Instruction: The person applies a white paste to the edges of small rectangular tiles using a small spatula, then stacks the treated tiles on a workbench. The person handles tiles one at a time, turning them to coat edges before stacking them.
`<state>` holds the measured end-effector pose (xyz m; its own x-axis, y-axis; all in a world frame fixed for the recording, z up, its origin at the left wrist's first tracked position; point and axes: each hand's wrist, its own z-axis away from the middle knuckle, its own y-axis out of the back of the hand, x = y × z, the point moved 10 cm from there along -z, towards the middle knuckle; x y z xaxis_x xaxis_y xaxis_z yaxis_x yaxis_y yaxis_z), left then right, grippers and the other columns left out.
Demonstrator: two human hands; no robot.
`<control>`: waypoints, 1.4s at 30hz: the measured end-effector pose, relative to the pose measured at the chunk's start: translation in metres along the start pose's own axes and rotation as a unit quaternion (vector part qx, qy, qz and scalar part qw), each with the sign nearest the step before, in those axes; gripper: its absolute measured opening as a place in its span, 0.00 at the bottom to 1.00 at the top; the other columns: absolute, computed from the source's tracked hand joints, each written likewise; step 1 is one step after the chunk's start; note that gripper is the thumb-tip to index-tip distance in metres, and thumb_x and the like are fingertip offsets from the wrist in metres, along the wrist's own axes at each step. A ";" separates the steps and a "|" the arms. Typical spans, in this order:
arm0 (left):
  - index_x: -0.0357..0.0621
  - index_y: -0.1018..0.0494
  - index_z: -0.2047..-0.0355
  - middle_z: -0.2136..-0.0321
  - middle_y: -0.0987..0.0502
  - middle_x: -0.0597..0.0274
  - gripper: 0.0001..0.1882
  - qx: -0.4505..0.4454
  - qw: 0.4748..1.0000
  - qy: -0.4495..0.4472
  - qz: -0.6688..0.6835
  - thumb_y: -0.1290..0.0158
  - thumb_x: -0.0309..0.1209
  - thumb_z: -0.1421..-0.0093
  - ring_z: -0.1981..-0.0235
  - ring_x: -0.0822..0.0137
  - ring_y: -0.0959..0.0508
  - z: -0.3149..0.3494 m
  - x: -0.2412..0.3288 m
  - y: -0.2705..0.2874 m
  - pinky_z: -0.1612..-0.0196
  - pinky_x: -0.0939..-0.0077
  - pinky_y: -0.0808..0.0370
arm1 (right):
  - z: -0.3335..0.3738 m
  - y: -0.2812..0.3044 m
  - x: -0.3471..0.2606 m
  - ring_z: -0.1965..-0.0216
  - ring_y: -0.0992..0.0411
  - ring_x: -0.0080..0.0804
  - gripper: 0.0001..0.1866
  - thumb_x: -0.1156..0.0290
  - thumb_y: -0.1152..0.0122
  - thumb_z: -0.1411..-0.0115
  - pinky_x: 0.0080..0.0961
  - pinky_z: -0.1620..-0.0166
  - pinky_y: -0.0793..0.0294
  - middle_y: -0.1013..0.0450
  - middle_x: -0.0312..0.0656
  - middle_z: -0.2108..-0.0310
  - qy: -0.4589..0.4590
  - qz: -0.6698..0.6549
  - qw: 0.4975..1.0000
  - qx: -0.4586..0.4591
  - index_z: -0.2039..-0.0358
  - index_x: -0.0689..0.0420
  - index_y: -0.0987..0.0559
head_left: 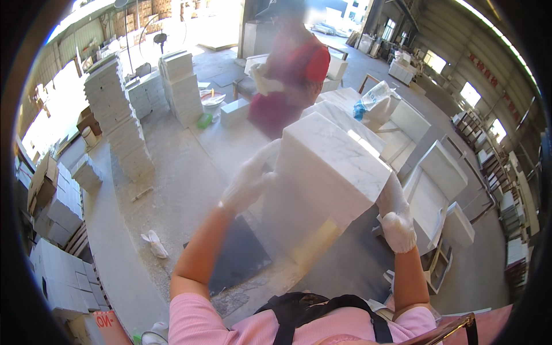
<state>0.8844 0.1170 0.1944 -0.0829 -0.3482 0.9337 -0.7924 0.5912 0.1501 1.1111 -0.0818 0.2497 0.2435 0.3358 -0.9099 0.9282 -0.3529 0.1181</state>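
Observation:
A white marble block (336, 155) with grey veins sits in front of me, its top face tilted toward the right. Whether it is one piece or several slabs cannot be made out. My left hand (250, 181), in a white glove, presses against the block's left side near its far corner. At the right edge, my right hand (397, 221), also gloved, grips the block, with its fingertips partly hidden behind the stone. Haze blurs the block's lower front, where a yellowish strip (316, 244) shows. A dark flat panel (238, 256) lies below my left forearm.
Across from me stands a person in red (293, 75). Tall stacks of white slabs (118, 115) rise at the left. At the right are box-like marble pieces (440, 172) and a white sack (379, 103). A crumpled white glove (154, 244) lies on the floor.

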 end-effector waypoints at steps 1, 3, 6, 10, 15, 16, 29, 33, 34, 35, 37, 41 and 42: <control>0.38 0.39 0.29 0.66 0.27 0.70 0.47 0.005 1.000 -0.014 0.006 0.36 0.52 0.41 0.67 0.79 0.29 0.001 0.002 -0.001 0.63 0.80 0.28 | -0.009 0.008 0.002 0.38 0.33 0.33 0.59 0.26 0.43 0.43 0.36 0.39 0.32 0.33 0.43 0.37 0.024 -0.075 0.997 -0.004 0.26 0.62 0.42; 0.38 0.38 0.29 0.66 0.27 0.70 0.48 0.013 1.000 -0.023 0.014 0.37 0.56 0.41 0.67 0.78 0.29 0.002 0.003 -0.002 0.64 0.80 0.29 | -0.030 0.029 0.021 0.38 0.35 0.32 0.51 0.30 0.54 0.33 0.35 0.35 0.38 0.31 0.42 0.40 -0.017 -0.144 0.989 -0.006 0.27 0.63 0.41; 0.38 0.36 0.30 0.67 0.27 0.71 0.48 0.032 0.999 -0.024 0.011 0.39 0.60 0.41 0.67 0.78 0.30 0.003 0.004 -0.002 0.64 0.79 0.30 | -0.057 0.044 0.044 0.46 0.31 0.31 0.45 0.34 0.67 0.26 0.30 0.38 0.37 0.26 0.39 0.49 -0.038 -0.149 0.988 0.020 0.31 0.64 0.34; 0.37 0.35 0.31 0.62 0.24 0.67 0.47 0.060 0.998 -0.006 -0.022 0.42 0.61 0.38 0.63 0.76 0.28 0.008 0.006 -0.001 0.60 0.78 0.29 | -0.096 0.035 0.046 0.49 0.29 0.29 0.45 0.32 0.68 0.27 0.28 0.42 0.33 0.24 0.39 0.53 -0.049 -0.110 0.992 -0.028 0.35 0.63 0.29; 0.37 0.47 0.26 0.33 0.37 0.49 0.46 0.234 0.968 -0.029 0.088 0.54 0.61 0.30 0.33 0.59 0.38 0.031 0.018 0.001 0.34 0.64 0.40 | -0.135 0.000 0.077 0.55 0.27 0.22 0.47 0.31 0.69 0.28 0.20 0.49 0.28 0.22 0.37 0.55 -0.147 -0.231 0.958 -0.081 0.37 0.64 0.26; 0.39 0.53 0.24 0.25 0.50 0.45 0.46 0.250 0.961 -0.058 0.108 0.61 0.62 0.27 0.24 0.54 0.49 0.034 0.026 -0.002 0.25 0.58 0.52 | -0.142 -0.006 0.089 0.56 0.27 0.20 0.47 0.30 0.70 0.28 0.18 0.51 0.27 0.22 0.37 0.56 -0.178 -0.271 0.943 -0.081 0.38 0.63 0.26; 0.34 0.63 0.24 0.23 0.59 0.51 0.42 0.399 0.909 -0.121 0.017 0.78 0.57 0.23 0.23 0.61 0.57 0.011 0.056 -0.029 0.23 0.68 0.61 | -0.161 -0.071 0.105 0.51 0.26 0.24 0.44 0.29 0.55 0.34 0.23 0.47 0.25 0.23 0.37 0.49 -0.226 -0.431 0.814 -0.317 0.37 0.56 0.27; 0.34 0.63 0.24 0.23 0.58 0.52 0.43 0.377 0.918 -0.092 0.085 0.78 0.59 0.24 0.24 0.62 0.55 0.006 0.058 -0.034 0.23 0.69 0.58 | -0.162 -0.076 0.092 0.49 0.26 0.25 0.45 0.28 0.54 0.35 0.24 0.46 0.25 0.24 0.37 0.47 -0.189 -0.422 0.845 -0.266 0.35 0.56 0.28; 0.35 0.63 0.24 0.23 0.57 0.53 0.44 0.371 0.919 -0.085 0.098 0.77 0.59 0.24 0.24 0.63 0.54 0.004 0.059 -0.035 0.23 0.69 0.58 | -0.160 -0.080 0.093 0.49 0.26 0.25 0.46 0.28 0.54 0.35 0.24 0.46 0.25 0.24 0.37 0.46 -0.211 -0.442 0.829 -0.271 0.35 0.56 0.29; 0.35 0.63 0.24 0.23 0.57 0.53 0.44 0.366 0.921 -0.079 0.109 0.77 0.60 0.24 0.24 0.63 0.53 0.003 0.059 -0.036 0.23 0.70 0.57 | -0.157 -0.085 0.095 0.48 0.27 0.25 0.46 0.28 0.54 0.35 0.24 0.45 0.25 0.24 0.36 0.46 -0.233 -0.454 0.811 -0.286 0.35 0.56 0.29; 0.35 0.63 0.24 0.23 0.56 0.54 0.45 0.355 0.923 -0.067 0.128 0.77 0.61 0.24 0.24 0.64 0.52 0.002 0.058 -0.038 0.24 0.70 0.56 | -0.152 -0.091 0.095 0.47 0.27 0.25 0.46 0.28 0.54 0.35 0.24 0.45 0.26 0.25 0.36 0.45 -0.253 -0.482 0.776 -0.318 0.34 0.57 0.29; 0.36 0.63 0.23 0.23 0.54 0.55 0.46 0.326 0.929 -0.046 0.169 0.77 0.63 0.25 0.25 0.65 0.49 -0.002 0.051 -0.039 0.24 0.71 0.54 | -0.148 -0.092 0.082 0.44 0.28 0.26 0.45 0.30 0.54 0.33 0.26 0.41 0.28 0.27 0.37 0.42 -0.229 -0.513 0.735 -0.380 0.33 0.56 0.31; 0.36 0.62 0.24 0.24 0.51 0.54 0.46 0.316 0.929 -0.040 0.188 0.77 0.63 0.25 0.26 0.65 0.46 -0.002 0.048 -0.036 0.25 0.71 0.51 | -0.147 -0.091 0.077 0.42 0.29 0.27 0.44 0.30 0.55 0.32 0.27 0.39 0.29 0.28 0.38 0.40 -0.220 -0.507 0.736 -0.392 0.32 0.56 0.31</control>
<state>0.9101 0.0811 0.2343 -0.4507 -0.2719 0.8502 -0.8926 0.1454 -0.4267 1.0865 0.1043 0.2274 -0.6403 -0.2961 -0.7087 0.4896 0.5537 -0.6736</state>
